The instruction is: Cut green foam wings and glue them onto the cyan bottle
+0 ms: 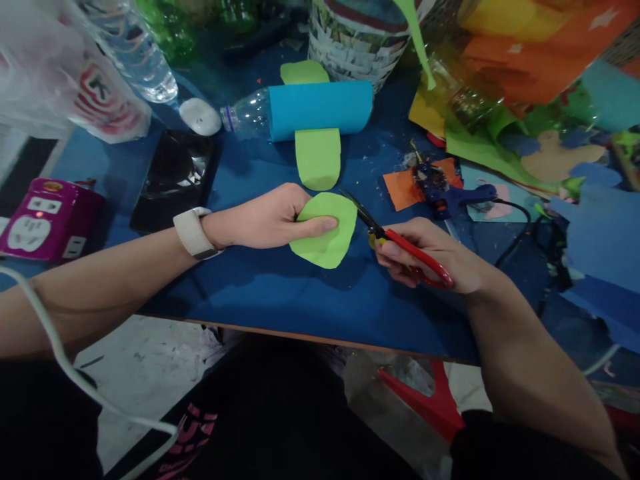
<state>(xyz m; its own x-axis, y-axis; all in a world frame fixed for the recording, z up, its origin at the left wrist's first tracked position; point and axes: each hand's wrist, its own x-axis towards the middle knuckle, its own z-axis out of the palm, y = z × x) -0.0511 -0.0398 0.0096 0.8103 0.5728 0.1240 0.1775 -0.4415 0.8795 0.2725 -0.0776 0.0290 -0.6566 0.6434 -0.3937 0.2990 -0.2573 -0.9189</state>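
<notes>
A rounded piece of light green paper (320, 250) is pinched in my left hand (280, 217), the thumb lying flat across it. My right hand (425, 253) grips red-handled scissors (407, 248), whose dark blades meet the paper's upper right edge. Whether the blades are parted is hard to make out. Just beyond my hands lies a clear plastic bottle (250, 113) on its side, wrapped in blue paper (320, 109). Light green paper flaps (319, 160) stick out from it on the near and far sides.
Left on the blue table (240, 287) are a black phone (173, 177), a white oval object (200, 117), a purple power socket block (47, 220) and a water bottle (145, 60). A blue glue gun (460, 197), coloured paper (530, 53) and a paper-covered bucket (355, 43) stand right and behind.
</notes>
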